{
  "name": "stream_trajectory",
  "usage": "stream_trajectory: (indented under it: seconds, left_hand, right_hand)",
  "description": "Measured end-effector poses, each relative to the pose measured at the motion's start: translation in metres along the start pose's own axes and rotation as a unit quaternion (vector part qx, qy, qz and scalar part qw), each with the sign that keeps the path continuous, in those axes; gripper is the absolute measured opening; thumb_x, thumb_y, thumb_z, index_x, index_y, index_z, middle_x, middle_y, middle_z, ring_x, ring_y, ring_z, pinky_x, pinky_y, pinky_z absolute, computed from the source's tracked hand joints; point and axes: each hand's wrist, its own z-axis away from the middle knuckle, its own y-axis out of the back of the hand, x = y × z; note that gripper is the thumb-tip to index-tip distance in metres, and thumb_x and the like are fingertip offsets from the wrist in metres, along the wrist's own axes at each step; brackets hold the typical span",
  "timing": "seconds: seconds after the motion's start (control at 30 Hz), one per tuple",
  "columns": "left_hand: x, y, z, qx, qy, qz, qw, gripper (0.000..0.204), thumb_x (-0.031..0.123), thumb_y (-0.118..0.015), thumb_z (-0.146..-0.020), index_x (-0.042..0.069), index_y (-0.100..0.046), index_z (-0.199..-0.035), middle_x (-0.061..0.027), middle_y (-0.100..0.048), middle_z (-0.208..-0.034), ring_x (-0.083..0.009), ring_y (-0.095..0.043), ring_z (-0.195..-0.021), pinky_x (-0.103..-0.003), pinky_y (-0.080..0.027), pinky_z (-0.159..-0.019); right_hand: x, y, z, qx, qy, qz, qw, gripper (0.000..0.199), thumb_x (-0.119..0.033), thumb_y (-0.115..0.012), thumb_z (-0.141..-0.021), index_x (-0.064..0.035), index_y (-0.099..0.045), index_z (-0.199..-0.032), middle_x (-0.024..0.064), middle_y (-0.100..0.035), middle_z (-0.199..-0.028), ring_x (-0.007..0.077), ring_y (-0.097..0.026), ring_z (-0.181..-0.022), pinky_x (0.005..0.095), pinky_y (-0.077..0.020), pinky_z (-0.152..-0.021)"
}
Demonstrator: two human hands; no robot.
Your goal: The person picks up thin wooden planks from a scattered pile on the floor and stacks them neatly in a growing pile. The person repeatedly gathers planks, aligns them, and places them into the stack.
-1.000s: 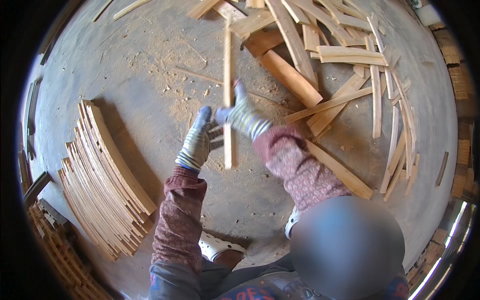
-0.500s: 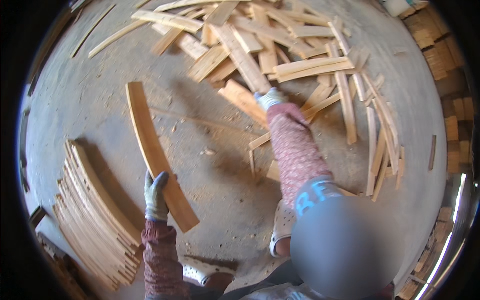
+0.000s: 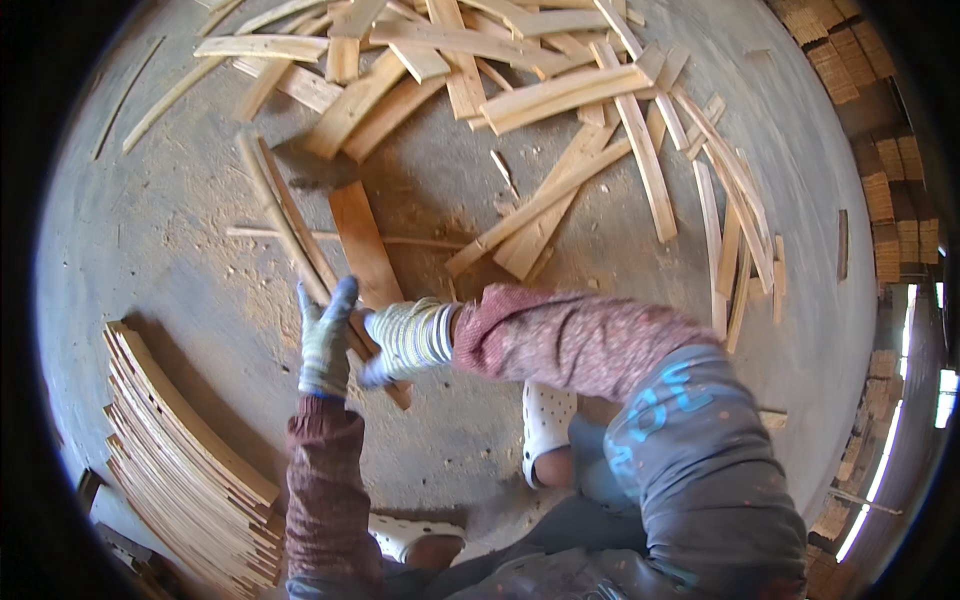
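We clamped both hands, left hand point(image 3: 325, 340) and right hand point(image 3: 405, 340), on the plank point(image 3: 365, 250)'s near end; it seemed stiff, light, probably splintery.

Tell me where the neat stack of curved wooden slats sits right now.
In the head view, the stack of curved slats lies on the concrete floor at lower left, beside the left hand.

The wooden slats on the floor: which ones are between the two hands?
The curved slats whose near end lies between the left hand and right hand. The loose pile and the neat stack lie apart, untouched.
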Motion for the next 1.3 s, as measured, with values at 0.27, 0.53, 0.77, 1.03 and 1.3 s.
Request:
stream_trajectory:
  seconds: [0.27, 0.53, 0.77, 1.03, 1.3]
  left_hand:
    - [-0.038, 0.029, -0.005, 0.002, 0.035, -0.048, 0.998, 0.038, 0.008, -0.080, -0.084, 0.002, -0.066, -0.119, -0.0077, -0.070, -0.098, -0.0229, -0.069, -0.084, -0.038, -0.059, -0.077]
    - [-0.002, 0.082, -0.004, 0.063, -0.009, -0.216, 0.974, 0.031, 0.011, -0.082, -0.084, 0.001, -0.069, -0.110, -0.0068, -0.072, -0.097, -0.0180, -0.069, -0.080, -0.031, -0.058, -0.072]
    - [-0.070, 0.129, -0.027, 0.064, -0.080, -0.468, 0.878, 0.033, 0.009, -0.082, -0.083, 0.005, -0.059, -0.106, -0.0041, -0.066, -0.091, -0.0153, -0.058, -0.076, -0.032, -0.053, -0.070]
    - [-0.057, 0.016, 0.033, 0.046, -0.080, -0.180, 0.979, 0.035, 0.009, -0.081, -0.086, 0.007, -0.063, -0.116, -0.0004, -0.065, -0.096, -0.0135, -0.056, -0.082, -0.031, -0.051, -0.075]
    - [-0.132, -0.085, 0.072, 0.008, -0.033, -0.299, 0.954, 0.129, 0.004, -0.093, -0.072, 0.006, -0.003, -0.165, -0.0180, -0.044, -0.147, -0.0255, -0.054, -0.115, -0.037, -0.050, -0.103]
  right_hand:
    - [0.171, 0.030, 0.121, 0.140, -0.158, 0.216, 0.953, 0.086, -0.042, -0.081, -0.078, -0.0065, -0.048, -0.150, 0.0202, -0.064, -0.130, 0.0374, -0.062, -0.120, 0.0468, -0.0512, -0.102]
    - [0.303, -0.177, 0.159, 0.221, -0.346, 0.122, 0.904, 0.110, -0.046, -0.090, -0.070, -0.0080, -0.034, -0.156, 0.0199, -0.045, -0.152, 0.0390, -0.046, -0.139, 0.0520, -0.0364, -0.116]
    - [0.287, -0.108, 0.142, 0.347, -0.217, -0.065, 0.910, 0.100, -0.053, -0.091, -0.070, -0.0041, -0.047, -0.146, 0.0213, -0.056, -0.138, 0.0358, -0.061, -0.121, 0.0466, -0.0512, -0.105]
    - [0.199, 0.062, 0.040, 0.234, 0.054, -0.540, 0.807, 0.055, -0.020, -0.069, -0.094, 0.0075, -0.046, -0.136, 0.0308, -0.044, -0.144, 0.0365, -0.063, -0.119, 0.0331, -0.0565, -0.100]
    - [0.140, 0.008, -0.054, 0.220, -0.016, -0.377, 0.900, 0.047, -0.046, -0.067, -0.090, -0.0056, -0.076, -0.112, 0.0211, -0.075, -0.110, 0.0359, -0.072, -0.108, 0.0441, -0.0536, -0.092]
